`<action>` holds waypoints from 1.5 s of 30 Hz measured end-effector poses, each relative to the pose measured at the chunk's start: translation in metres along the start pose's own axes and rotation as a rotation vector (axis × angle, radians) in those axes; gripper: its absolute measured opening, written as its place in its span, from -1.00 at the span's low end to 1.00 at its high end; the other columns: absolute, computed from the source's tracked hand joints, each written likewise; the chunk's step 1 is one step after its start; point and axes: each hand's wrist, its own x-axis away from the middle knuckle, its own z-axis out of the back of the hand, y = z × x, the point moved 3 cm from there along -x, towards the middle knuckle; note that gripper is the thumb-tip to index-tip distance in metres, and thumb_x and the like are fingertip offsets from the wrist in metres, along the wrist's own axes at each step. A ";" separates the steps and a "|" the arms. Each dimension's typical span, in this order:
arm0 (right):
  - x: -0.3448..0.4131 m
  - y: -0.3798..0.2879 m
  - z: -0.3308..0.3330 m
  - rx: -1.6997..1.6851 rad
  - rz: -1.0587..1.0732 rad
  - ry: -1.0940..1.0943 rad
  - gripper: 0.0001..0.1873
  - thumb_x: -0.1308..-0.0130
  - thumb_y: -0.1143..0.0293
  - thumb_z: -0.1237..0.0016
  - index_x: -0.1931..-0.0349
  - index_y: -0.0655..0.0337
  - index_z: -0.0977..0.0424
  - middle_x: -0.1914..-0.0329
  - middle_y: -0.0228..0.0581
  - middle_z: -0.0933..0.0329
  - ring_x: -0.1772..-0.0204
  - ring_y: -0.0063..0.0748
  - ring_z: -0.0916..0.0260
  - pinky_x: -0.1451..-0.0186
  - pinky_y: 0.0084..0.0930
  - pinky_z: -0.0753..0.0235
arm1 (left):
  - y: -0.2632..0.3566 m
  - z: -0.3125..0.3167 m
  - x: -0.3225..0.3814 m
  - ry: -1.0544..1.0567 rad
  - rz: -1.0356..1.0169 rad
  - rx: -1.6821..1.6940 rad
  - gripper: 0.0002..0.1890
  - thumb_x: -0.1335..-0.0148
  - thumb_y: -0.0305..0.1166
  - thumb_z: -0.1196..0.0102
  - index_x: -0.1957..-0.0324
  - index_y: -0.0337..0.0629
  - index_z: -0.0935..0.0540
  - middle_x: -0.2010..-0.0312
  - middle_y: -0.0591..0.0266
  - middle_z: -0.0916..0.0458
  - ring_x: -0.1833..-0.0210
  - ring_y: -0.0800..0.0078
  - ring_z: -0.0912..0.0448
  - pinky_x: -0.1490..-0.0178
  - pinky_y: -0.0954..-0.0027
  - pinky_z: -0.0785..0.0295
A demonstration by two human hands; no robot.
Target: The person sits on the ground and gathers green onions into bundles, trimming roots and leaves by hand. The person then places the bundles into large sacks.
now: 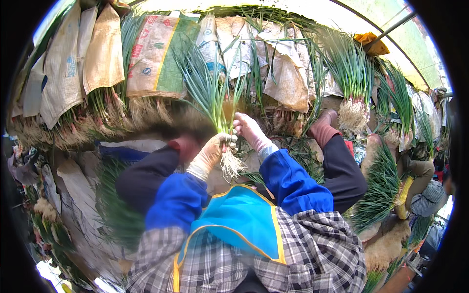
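Note:
My left hand [210,155], in a pale, soiled glove, grips a small bunch of green onions [210,88] just above the roots. Long green leaves fan upward from it, and the whitish roots [232,164] hang below my fingers. My right hand [251,132], in a pinkish-white glove, has its thumb and fingers drawn together on the outer stalk at the bunch's right side. The exact spot of that pinch is partly hidden by the fingers. Both hands are in front of my blue apron [238,227], between my bent knees.
Ahead runs a long stack of green onions, roots towards me, partly covered by woven sacks [154,58]. A rooted bundle [351,73] leans upright at right. More green onions [381,183] lie beside my right knee. A blurred green pile [121,205] is at left. A person in a grey hat [428,197] sits at far right.

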 end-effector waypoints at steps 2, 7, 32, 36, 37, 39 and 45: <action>0.001 -0.001 0.001 -0.330 -0.002 0.147 -0.65 -0.25 0.12 0.04 0.11 0.19 -0.38 0.56 -0.48 -0.34 0.60 -0.69 -0.20 0.55 -0.71 -0.22 | 0.001 0.002 0.002 0.044 0.004 0.010 -0.85 -0.17 -0.37 0.01 0.29 -0.22 -0.52 0.53 0.30 -0.50 0.54 0.50 -0.45 0.39 0.48 -0.43; 0.017 -0.011 -0.026 -0.151 -0.089 -0.218 -0.70 -0.26 0.15 0.07 0.15 0.16 -0.43 0.62 -0.52 -0.28 0.58 -0.67 -0.22 0.55 -0.71 -0.21 | 0.002 0.002 -0.001 -0.007 0.001 0.025 -0.78 -0.24 -0.31 0.08 0.17 -0.20 -0.51 0.42 0.33 -0.52 0.48 0.54 -0.45 0.34 0.46 -0.42; -0.092 -0.053 0.105 0.968 0.128 0.461 -0.69 -0.13 0.23 -0.03 0.24 0.28 -0.44 0.48 -0.30 -0.45 0.42 -0.43 -0.38 0.37 -0.50 -0.37 | 0.024 -0.010 0.013 0.415 -0.214 -0.043 -0.80 -0.22 -0.43 -0.04 0.11 -0.16 -0.48 0.55 0.36 -0.45 0.57 0.59 -0.41 0.44 0.47 -0.43; -0.057 -0.071 0.080 0.409 0.019 0.153 -0.75 -0.12 0.21 -0.09 0.37 0.19 -0.43 0.60 -0.50 -0.31 0.56 -0.67 -0.18 0.48 -0.72 -0.18 | 0.032 -0.012 0.010 0.293 -0.278 -0.134 -0.78 -0.19 -0.47 -0.07 0.10 -0.16 -0.47 0.42 0.28 -0.54 0.59 0.60 -0.44 0.46 0.49 -0.44; -0.048 -0.077 0.072 0.401 0.016 0.114 -0.74 -0.11 0.20 -0.11 0.41 0.19 -0.42 0.62 -0.51 -0.27 0.56 -0.67 -0.20 0.48 -0.71 -0.19 | 0.031 -0.012 0.008 0.301 -0.274 -0.096 -0.77 -0.18 -0.48 -0.07 0.10 -0.16 -0.47 0.34 0.23 -0.59 0.58 0.60 -0.45 0.47 0.51 -0.44; -0.028 -0.080 0.051 0.357 -0.085 -0.059 -0.74 -0.20 0.25 -0.02 0.31 0.29 -0.46 0.52 -0.42 -0.41 0.54 -0.63 -0.39 0.46 -0.77 -0.20 | 0.028 -0.012 0.006 0.366 -0.278 -0.162 -0.78 -0.17 -0.47 -0.08 0.12 -0.17 -0.50 0.28 0.22 -0.60 0.58 0.60 -0.47 0.50 0.54 -0.43; 0.008 -0.052 -0.016 0.687 -0.069 0.058 -0.71 -0.17 0.16 -0.06 0.40 0.23 -0.45 0.57 -0.49 -0.37 0.54 -0.73 -0.17 0.44 -0.76 -0.20 | 0.009 -0.005 0.000 0.511 -0.242 -0.418 -0.79 -0.03 -0.49 -0.22 0.25 -0.20 -0.57 0.64 0.41 -0.47 0.73 0.68 -0.31 0.70 0.65 -0.17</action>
